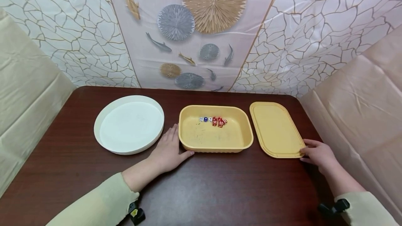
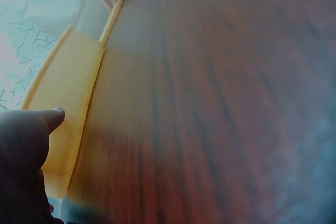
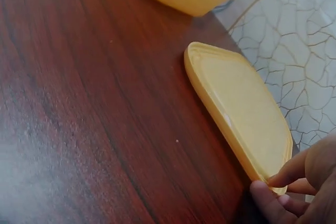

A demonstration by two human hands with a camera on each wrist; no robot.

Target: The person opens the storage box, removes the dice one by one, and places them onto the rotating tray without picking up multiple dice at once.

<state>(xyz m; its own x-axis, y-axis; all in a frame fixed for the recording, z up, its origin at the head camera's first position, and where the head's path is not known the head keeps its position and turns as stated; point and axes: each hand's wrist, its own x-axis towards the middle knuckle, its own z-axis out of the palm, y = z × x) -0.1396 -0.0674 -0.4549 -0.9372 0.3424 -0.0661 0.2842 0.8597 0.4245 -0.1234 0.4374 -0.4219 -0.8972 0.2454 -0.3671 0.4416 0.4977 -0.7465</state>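
In the head view, a yellow rectangular box (image 1: 216, 143) stands mid-table with small dice (image 1: 215, 121), white, blue and red, lying in its back part. My left hand (image 1: 168, 152) lies against the box's left side, fingers fairly straight and thumb at the front left corner. The left wrist view shows that thumb (image 2: 48, 119) by the box's front wall. To the right lies a yellow lid (image 1: 276, 130), flat on the table or nearly so. My right hand (image 1: 320, 153) pinches its near right corner between thumb and fingers, plainly seen in the right wrist view.
A round white tray (image 1: 128, 151) stands left of the box, close to my left hand. The dark wooden table (image 1: 226, 191) ends at a patterned cloth (image 1: 188, 62) behind and beige cloth (image 1: 361, 97) on the right.
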